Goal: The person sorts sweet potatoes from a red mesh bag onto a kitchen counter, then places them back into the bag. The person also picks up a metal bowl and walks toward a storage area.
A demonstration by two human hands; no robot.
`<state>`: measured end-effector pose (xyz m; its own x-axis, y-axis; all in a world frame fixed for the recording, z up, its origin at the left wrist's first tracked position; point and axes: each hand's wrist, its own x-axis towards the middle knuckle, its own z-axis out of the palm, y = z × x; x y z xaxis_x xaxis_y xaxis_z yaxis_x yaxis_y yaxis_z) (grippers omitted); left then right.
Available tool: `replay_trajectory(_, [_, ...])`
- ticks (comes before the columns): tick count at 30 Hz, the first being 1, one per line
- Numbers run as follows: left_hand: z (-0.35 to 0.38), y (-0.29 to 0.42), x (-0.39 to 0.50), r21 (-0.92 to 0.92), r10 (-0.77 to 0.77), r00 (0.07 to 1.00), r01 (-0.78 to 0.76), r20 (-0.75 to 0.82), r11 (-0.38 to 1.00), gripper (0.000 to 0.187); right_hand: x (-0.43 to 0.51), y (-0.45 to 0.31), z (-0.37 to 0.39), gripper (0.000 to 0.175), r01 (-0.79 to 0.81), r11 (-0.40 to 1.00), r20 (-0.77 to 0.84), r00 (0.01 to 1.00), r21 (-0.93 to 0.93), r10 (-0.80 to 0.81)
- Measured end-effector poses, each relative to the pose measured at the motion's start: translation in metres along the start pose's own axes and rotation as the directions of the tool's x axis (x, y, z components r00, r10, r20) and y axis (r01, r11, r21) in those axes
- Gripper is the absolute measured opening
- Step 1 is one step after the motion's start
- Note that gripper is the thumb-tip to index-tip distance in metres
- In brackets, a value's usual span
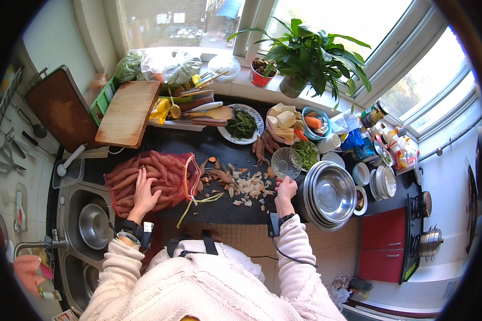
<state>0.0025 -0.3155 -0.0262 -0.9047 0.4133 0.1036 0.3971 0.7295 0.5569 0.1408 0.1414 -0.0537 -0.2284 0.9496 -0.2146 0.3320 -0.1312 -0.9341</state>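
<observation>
My left hand (146,196) rests with spread fingers on a red mesh bag (120,176) full of sweet potatoes, at the counter's left beside the sink. My right hand (285,193) has its fingers curled at the near edge of a clear glass bowl (286,162); whether it grips the rim I cannot tell. Between my hands lie pale vegetable peelings (251,186) and brown scraps (221,176) on the black counter. A yellow tie string (201,200) trails from the bag. Behind the glass bowl are loose sweet potatoes (261,149).
Stacked steel bowls (333,192) stand right of my right hand. Farther back are a plate of leafy greens (242,124), a bowl of cut vegetables (283,122) and a blue basket (316,122). A wooden cutting board (128,114) stands behind the bag; the sink (70,212) is at left.
</observation>
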Motion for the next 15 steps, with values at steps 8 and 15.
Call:
replay_trajectory(8, [0.0, 0.004, 0.0, 0.032, -0.021, 1.0, 0.021, 0.012, 0.999, 0.036, 0.019, 0.008, -0.002, 0.028, -0.155, 0.985, 0.027, 0.988, 0.079, 0.154])
replay_trajectory(15, [-0.002, 0.008, -0.001, 0.062, -0.032, 0.999, 0.03, 0.026, 0.998, 0.037, 0.04, 0.025, 0.018, 0.031, 0.043, 0.999, -0.083, 0.996, 0.004, -0.043])
